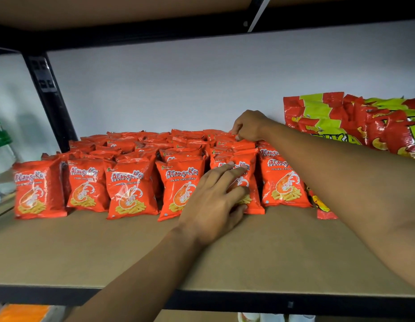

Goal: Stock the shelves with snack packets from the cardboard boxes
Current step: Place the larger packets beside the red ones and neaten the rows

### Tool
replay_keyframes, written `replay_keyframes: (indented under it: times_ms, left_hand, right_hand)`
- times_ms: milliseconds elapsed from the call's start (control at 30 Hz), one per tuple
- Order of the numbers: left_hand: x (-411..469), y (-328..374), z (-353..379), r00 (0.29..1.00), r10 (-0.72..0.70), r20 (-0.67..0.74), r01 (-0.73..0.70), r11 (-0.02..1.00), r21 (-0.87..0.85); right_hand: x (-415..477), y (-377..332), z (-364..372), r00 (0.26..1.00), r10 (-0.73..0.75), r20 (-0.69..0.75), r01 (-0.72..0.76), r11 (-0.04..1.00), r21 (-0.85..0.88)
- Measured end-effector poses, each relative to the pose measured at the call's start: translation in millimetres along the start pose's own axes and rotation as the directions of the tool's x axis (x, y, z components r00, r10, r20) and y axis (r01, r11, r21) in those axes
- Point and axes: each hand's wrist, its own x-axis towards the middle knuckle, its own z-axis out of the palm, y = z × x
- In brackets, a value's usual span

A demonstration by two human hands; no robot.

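Observation:
Several rows of small orange prawn cracker packets point(129, 189) stand upright on a brown shelf board point(132, 249). My left hand point(213, 201) lies with straight fingers flat against the front of one front-row packet point(249, 173), fifth from the left. My right hand point(248, 125) reaches over to the back rows, and its curled fingers pinch the top edge of a rear packet point(227, 135). No cardboard box is in view.
Larger red and lime-green snack bags point(355, 122) lean at the back right of the shelf. A black upright post point(48, 96) stands at the left, with a green and white pack point(1, 145) beyond it. Another shelf board hangs overhead. The shelf's black front rail point(201, 298) runs below.

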Motion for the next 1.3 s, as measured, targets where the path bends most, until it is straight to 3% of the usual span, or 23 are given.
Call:
replay_keyframes:
  times_ms: [233,367,467,600,733,1067,1200,1300]
  left_hand:
    - [0.0,-0.2,-0.3,1.000,-0.015,0.008,0.015,1.000,0.005]
    - [0.4,0.7,-0.1,1.000,-0.016,0.017,0.015,1.000,0.026]
    - [0.1,0.6,0.1,1.000,-0.018,0.014,0.018,0.999,0.027]
    - [0.6,0.7,0.3,1.000,-0.016,0.012,0.016,1.000,0.018]
    - [0.1,-0.1,0.6,1.000,-0.011,0.007,0.011,1.000,0.023]
    - [0.3,-0.9,1.9,0.999,-0.026,0.021,0.026,1.000,0.013]
    - [-0.7,-1.2,2.9,0.999,-0.037,0.028,0.036,0.999,0.025]
    - [-1.2,-1.6,1.9,0.999,-0.021,0.037,0.021,0.999,0.024]
  right_hand:
    - [-8.8,-9.5,-18.8,0.997,0.080,-0.022,-0.078,0.996,0.048]
    - [-22.8,-18.2,-35.8,0.972,0.144,0.186,-0.144,0.989,-0.015]
    - [-26.6,-20.4,-33.5,0.963,0.089,0.256,-0.090,0.996,-0.006]
    - [-28.3,-23.2,-29.4,0.974,0.055,0.219,-0.067,0.997,0.049]
    - [-29.3,-22.6,-29.2,0.977,0.043,0.207,-0.033,0.998,-0.054]
    - [-35.1,-13.6,-10.8,1.000,0.000,-0.030,0.007,0.968,0.250]
    - [-47.0,-12.2,-10.2,0.995,-0.072,0.067,0.057,0.977,0.205]
    - [-56.2,-8.3,-13.2,0.997,-0.069,0.019,0.063,0.970,0.235]
